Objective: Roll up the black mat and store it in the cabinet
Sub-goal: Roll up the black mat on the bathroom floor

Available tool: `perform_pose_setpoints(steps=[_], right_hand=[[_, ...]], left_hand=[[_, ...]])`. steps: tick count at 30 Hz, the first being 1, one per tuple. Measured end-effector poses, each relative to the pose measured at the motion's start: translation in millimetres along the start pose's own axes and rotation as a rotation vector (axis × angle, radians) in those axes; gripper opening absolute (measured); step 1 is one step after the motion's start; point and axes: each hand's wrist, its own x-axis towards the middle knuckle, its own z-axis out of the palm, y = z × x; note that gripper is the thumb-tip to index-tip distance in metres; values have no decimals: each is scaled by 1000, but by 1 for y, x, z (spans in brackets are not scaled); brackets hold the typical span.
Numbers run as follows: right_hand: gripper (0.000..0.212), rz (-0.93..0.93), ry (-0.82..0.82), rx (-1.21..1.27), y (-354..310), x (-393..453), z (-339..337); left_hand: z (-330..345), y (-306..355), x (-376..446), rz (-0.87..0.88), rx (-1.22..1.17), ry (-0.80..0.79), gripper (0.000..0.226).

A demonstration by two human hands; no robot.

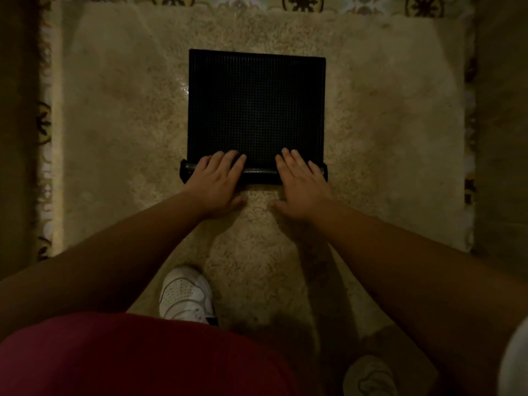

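Note:
The black mat (pixel 255 107) lies flat on a beige shaggy rug, its grid texture facing up. Its near edge is curled into a thin roll (pixel 258 174) that runs across the mat's width. My left hand (pixel 215 181) rests palm down on the left part of the roll, fingers spread over onto the flat mat. My right hand (pixel 300 184) presses the right part of the roll the same way. Both thumbs lie on the rug just behind the roll. No cabinet is in view.
The beige rug (pixel 114 138) covers most of the floor, with patterned tiles (pixel 303 2) showing at its far edge and along the left side. My white shoes (pixel 185 295) stand on the rug near me. The light is dim.

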Motion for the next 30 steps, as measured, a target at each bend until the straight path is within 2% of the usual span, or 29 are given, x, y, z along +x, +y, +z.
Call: perform_pose_setpoints(steps=[4, 7, 12, 16, 18, 21, 26, 30], right_hand=[[62, -21, 74, 40, 6, 4, -4], [58, -7, 146, 89, 7, 3, -8], [60, -51, 34, 171, 17, -7, -10], [37, -94, 17, 229, 22, -20, -1], [35, -84, -9, 261, 24, -17, -3], [39, -39, -62, 311, 25, -7, -9], [44, -53, -157, 338, 25, 7, -28], [47, -29, -215, 288, 24, 17, -40]], left_hand=[[-11, -4, 12, -17, -77, 17, 60], [-18, -7, 12, -20, -151, -29, 59], [-21, -2, -16, 2, -326, -18, 57], [-9, 18, -45, 16, -349, 24, 45], [-9, 27, -44, -49, -298, 53, 44], [-20, 41, -38, -124, -213, 40, 52], [-11, 84, -48, -75, -78, -72, 75], [-6, 75, -43, -58, -18, -66, 81]])
